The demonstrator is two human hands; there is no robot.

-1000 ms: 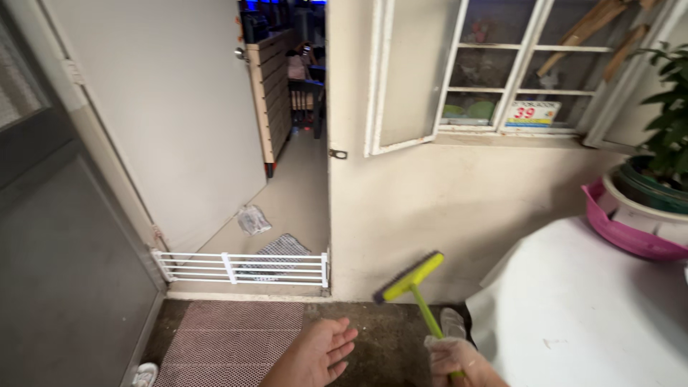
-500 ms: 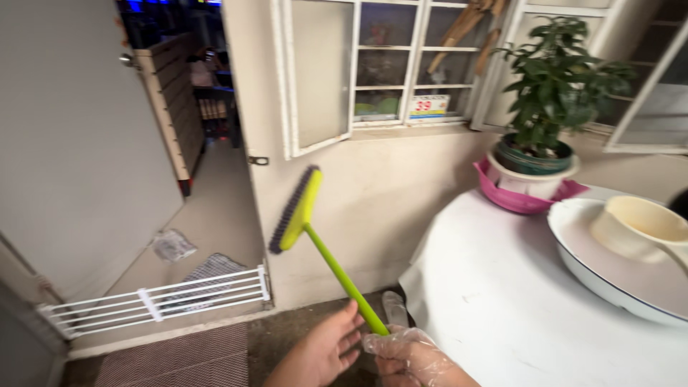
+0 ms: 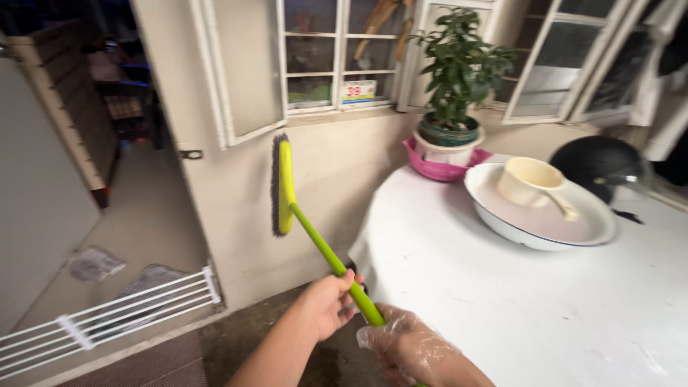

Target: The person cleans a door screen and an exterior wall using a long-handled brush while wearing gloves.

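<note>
A lime-green brush (image 3: 285,188) with dark bristles points up and away from me, its head near the cream wall below a window. My left hand (image 3: 324,304), bare, closes around the green handle about halfway down. My right hand (image 3: 405,348), in a clear plastic glove, grips the lower end of the same handle just in front of the white round table (image 3: 516,301).
On the table stand a white basin (image 3: 537,222) holding a cream dipper (image 3: 534,183), a potted plant in a pink bowl (image 3: 448,147) and a black helmet (image 3: 598,165). An open doorway with a low white gate (image 3: 107,319) lies to the left.
The view has swung right, from the doorway to the table. The brush rose and turned upright. My left hand, open before, has come up and closed on the handle.
</note>
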